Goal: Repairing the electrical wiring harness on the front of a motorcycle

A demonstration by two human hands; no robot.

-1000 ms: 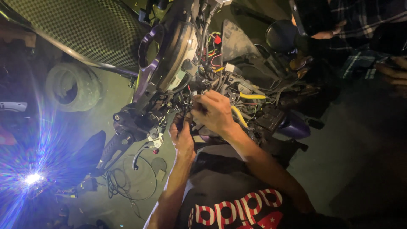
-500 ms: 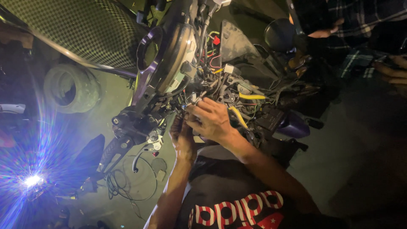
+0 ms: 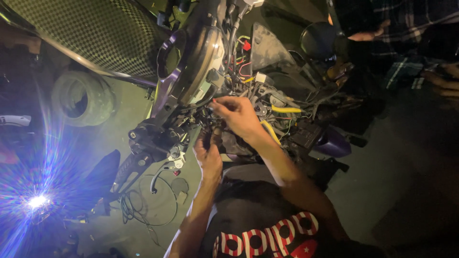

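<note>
Wiring bundle (image 3: 239, 79) | both hands' fingers pinch it | motorcycle (image 3: 191, 57) | dim concrete floor (image 3: 124, 119)

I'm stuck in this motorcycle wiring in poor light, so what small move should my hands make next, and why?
Probably steady the dark bundle of wires with the left hand while the right hand pinches its fingertips at the tangle beside the headlight housing. The wires there are crowded and dim, so a held bundle should keep them from slipping.
</note>
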